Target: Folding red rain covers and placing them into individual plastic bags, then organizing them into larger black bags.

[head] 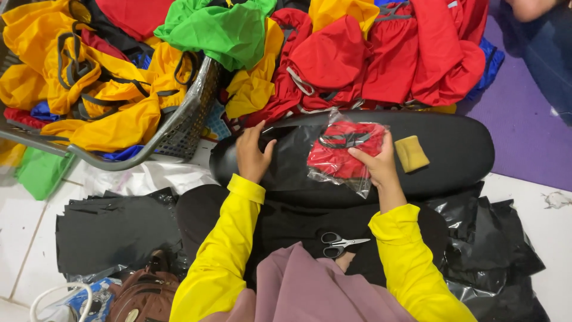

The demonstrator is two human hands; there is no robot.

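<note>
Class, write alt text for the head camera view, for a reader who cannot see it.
Seen from above, a person in yellow sleeves presses the right hand on a clear bag of folded red fabric lying on a black oval board, the left hand resting flat beside it. Scissors lie on the lap; bright garments are heaped behind.

White tiled floor (24,238), pale grout lines. Purple mat (524,137) at right. Grey mesh basket (190,113) heaped with yellow cloth. Piles of red, green and yellow fabric (357,53) behind. Black plastic sheets (113,232) scattered about. Brown bag (146,295) near the lower edge. Even, bright light.
</note>
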